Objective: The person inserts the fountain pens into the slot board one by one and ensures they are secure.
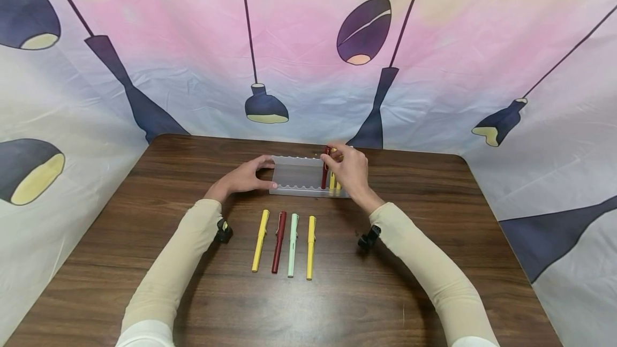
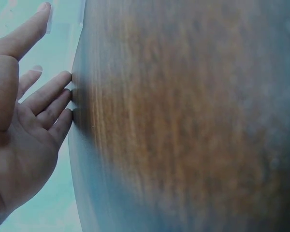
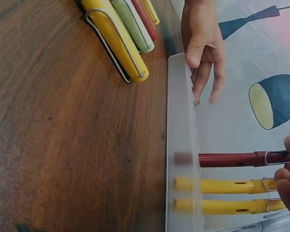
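A translucent pen tray [image 1: 299, 191] with notched rims stands at the table's back. My left hand [image 1: 243, 176] holds its left end, the thumb at the front corner and fingers at the rear. My right hand [image 1: 351, 171] pinches the upper, clipped part of a dark red pen [image 3: 227, 160]. That pen's lower end sits behind the tray's front wall. To its right lie two yellow pens, one [image 3: 227, 186] beside the other [image 3: 227, 207], and a greyish pen [image 3: 268, 224] partly out of frame. My left palm [image 2: 26, 135] faces the left wrist camera, with several fingertips against the table.
On the brown wooden table [image 1: 385, 293], in front of the tray, lie a yellow pen [image 1: 261, 240], a dark red pen [image 1: 278, 242], a mint green pen [image 1: 293, 245] and another yellow pen [image 1: 311, 248]. A lamp-patterned cloth [image 1: 308, 42] hangs behind the table.
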`<state>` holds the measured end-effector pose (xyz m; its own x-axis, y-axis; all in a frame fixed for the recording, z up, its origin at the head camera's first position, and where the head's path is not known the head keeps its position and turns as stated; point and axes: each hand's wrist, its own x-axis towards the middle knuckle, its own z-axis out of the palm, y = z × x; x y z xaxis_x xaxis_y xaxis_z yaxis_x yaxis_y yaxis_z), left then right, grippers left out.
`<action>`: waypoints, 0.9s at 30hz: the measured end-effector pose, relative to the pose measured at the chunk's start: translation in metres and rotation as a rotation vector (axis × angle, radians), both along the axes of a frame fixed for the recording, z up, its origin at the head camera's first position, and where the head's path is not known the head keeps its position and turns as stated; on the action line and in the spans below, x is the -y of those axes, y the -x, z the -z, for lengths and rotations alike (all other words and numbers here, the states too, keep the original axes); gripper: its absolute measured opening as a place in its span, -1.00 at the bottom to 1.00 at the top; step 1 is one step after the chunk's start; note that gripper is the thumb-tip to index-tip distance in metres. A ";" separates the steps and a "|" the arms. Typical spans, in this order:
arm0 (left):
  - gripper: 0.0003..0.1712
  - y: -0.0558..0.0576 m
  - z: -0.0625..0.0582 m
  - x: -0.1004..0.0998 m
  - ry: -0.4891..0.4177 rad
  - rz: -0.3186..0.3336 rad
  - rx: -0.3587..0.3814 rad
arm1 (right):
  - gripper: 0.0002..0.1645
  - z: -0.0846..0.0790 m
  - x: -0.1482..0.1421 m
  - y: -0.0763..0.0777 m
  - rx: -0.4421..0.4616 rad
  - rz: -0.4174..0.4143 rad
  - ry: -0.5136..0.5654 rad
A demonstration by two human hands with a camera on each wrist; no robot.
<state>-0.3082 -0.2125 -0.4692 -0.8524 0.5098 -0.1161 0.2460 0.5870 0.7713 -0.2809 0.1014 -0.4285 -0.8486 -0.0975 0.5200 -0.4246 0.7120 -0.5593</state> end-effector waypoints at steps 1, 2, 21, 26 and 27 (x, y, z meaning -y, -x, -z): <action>0.06 0.000 0.000 0.000 -0.001 0.000 0.000 | -0.63 -0.001 0.000 0.000 -0.002 -0.003 -0.004; 0.06 0.000 0.000 0.000 -0.002 0.000 0.001 | -0.64 -0.001 0.000 0.000 -0.003 -0.006 -0.007; 0.07 0.001 0.000 0.000 -0.009 0.005 -0.002 | -0.72 -0.008 -0.002 0.009 0.025 -0.006 -0.031; 0.08 0.000 -0.001 0.000 -0.003 0.004 -0.001 | -0.72 -0.007 -0.002 0.010 0.014 -0.016 -0.021; 0.08 0.000 -0.001 0.000 -0.001 0.003 0.000 | -0.71 -0.008 -0.003 0.009 0.016 -0.018 -0.019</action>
<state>-0.3077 -0.2125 -0.4680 -0.8509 0.5126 -0.1151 0.2482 0.5852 0.7720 -0.2901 0.1043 -0.4208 -0.8546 -0.1227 0.5046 -0.4287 0.7151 -0.5521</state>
